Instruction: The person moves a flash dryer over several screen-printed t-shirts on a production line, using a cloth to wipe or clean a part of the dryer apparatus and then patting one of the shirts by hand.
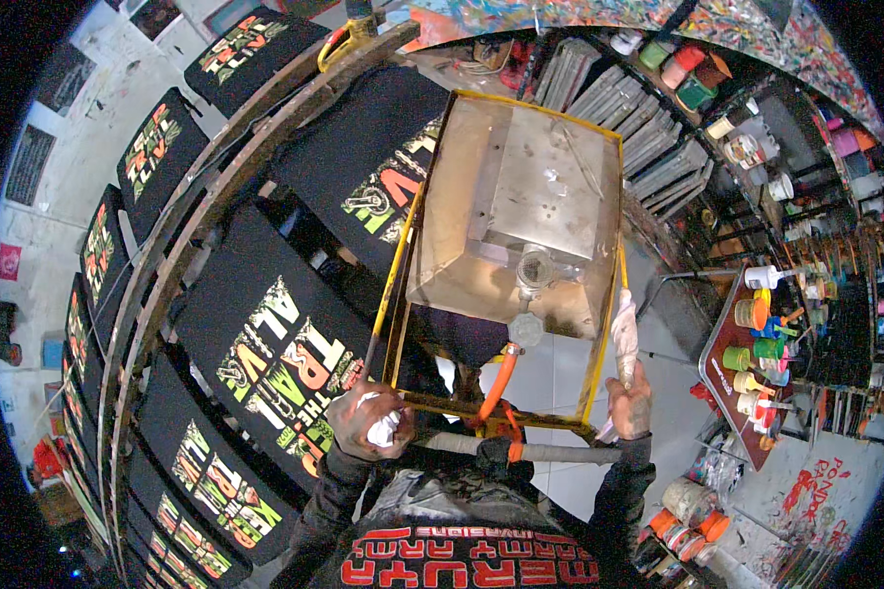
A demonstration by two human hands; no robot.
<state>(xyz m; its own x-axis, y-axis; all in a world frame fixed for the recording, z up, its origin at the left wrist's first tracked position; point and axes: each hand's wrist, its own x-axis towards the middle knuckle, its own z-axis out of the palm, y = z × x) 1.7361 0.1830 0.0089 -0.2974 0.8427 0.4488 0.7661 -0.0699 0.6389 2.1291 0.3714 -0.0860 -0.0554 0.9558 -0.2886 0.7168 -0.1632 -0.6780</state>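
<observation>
In front of me stands a yellow-framed cart (395,257) carrying a large metal hood-like box (545,187). An orange hose (499,383) runs from a fitting at the box's near side. My left hand (371,424) is closed at the lower end of the cart's left bar, with crumpled white material (384,428) showing between its fingers. My right hand (631,402) is wrapped round the right bar, just below a pale cloth wrapping (624,339). A grey padded crossbar (570,453) lies between my hands, close to my body.
Black printed T-shirts (255,334) lie on boards in rows to my left, beside a long curved metal rail (157,265). At right are a reddish-brown tray table (722,368) with paint pots, and shelves of containers. Stacked frames (624,108) stand behind the cart; tubs (692,501) stand at lower right.
</observation>
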